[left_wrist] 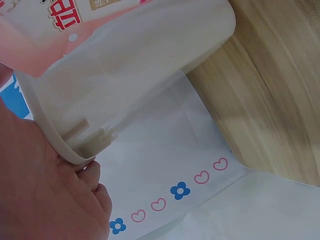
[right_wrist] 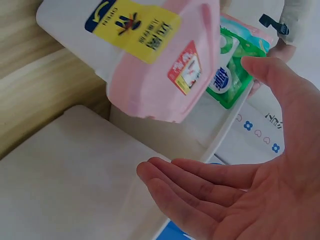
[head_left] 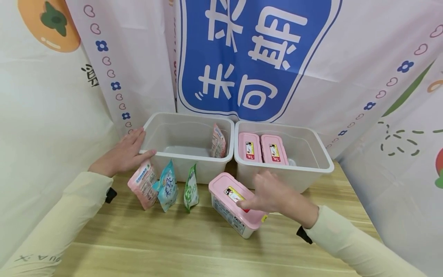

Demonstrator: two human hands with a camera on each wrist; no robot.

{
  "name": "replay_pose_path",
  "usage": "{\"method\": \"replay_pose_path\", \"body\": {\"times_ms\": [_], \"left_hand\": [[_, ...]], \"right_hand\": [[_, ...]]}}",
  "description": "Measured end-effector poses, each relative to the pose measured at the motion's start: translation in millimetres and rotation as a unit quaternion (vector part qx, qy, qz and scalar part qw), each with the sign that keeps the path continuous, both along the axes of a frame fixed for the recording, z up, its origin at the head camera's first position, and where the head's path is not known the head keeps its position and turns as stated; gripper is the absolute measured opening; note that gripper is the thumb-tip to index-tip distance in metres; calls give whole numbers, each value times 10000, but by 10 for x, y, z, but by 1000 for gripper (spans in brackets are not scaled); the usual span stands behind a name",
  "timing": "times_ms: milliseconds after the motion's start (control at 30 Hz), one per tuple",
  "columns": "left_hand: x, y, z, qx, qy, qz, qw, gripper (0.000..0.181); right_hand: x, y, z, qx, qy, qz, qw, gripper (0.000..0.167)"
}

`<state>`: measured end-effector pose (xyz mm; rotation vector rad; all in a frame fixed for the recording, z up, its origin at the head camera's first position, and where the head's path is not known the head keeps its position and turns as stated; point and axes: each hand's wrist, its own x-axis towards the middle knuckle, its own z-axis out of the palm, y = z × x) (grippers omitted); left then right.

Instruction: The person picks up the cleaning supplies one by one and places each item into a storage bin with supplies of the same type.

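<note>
My left hand [head_left: 124, 154] grips the left corner rim of the left grey-white bin [head_left: 207, 169], its fingers curled at the edge in the left wrist view. My right hand [head_left: 273, 192] hovers over a pink-lidded plastic box [head_left: 226, 185] on the table, with thumb and fingers spread apart in the right wrist view and nothing between them. That box stands at an angle before the right bin [head_left: 294, 177]. Beside my left hand stand a pink pouch [head_left: 145, 188], a blue pouch [head_left: 168, 188] and a green pouch [head_left: 191, 188].
One pink pouch [head_left: 218, 142] stands inside the left bin at its right end. Two pink-lidded boxes [head_left: 249, 144] sit side by side in the right bin. A printed cloth [head_left: 138, 57] hangs behind and at both sides of the wooden table [head_left: 155, 246].
</note>
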<state>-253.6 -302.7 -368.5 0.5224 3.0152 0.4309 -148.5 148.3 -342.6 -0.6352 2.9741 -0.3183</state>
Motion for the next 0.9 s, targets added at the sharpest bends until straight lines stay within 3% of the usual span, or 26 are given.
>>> {"method": "replay_pose_path", "body": {"times_ms": [200,633,900], "left_hand": [[9,2,-6,-24,-21,23,10000,97],[-1,9,-6,21,-27,34,10000,96],[-5,-2,-12,16,12,14,10000,96]], "right_hand": [[1,-27,-92,91,0,-65,9999,55],[6,-108,-241,328,-132,-201,9992,71],[15,-132,-302,298,-25,-126,9995,69]]}}
